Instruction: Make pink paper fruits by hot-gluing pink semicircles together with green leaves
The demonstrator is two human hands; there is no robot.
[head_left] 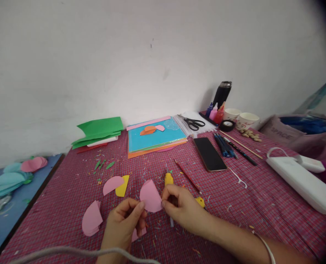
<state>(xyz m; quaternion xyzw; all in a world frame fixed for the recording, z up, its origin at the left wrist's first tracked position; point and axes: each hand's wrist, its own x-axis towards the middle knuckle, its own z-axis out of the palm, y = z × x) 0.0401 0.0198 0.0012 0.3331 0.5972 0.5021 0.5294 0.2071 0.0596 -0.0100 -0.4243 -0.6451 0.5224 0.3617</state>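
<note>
A pink paper piece [150,196], rounded on top, is held up between both my hands just above the red checked tablecloth [234,205]. My left hand [124,223] pinches its lower left edge with curled fingers. My right hand [181,211] pinches its right edge. A second pink piece pokes out under my left hand. A yellow-handled tool [169,179] lies right behind my right hand, with a red pencil [187,176] beside it.
Loose pink shapes [91,219] and a pink-and-yellow pair [116,185] lie at the left. Behind are green paper [99,130], a coloured paper stack [154,137], scissors [193,123], a phone [209,154], pens [225,146], cups [247,120], a black flask [222,94] and a white box [303,181].
</note>
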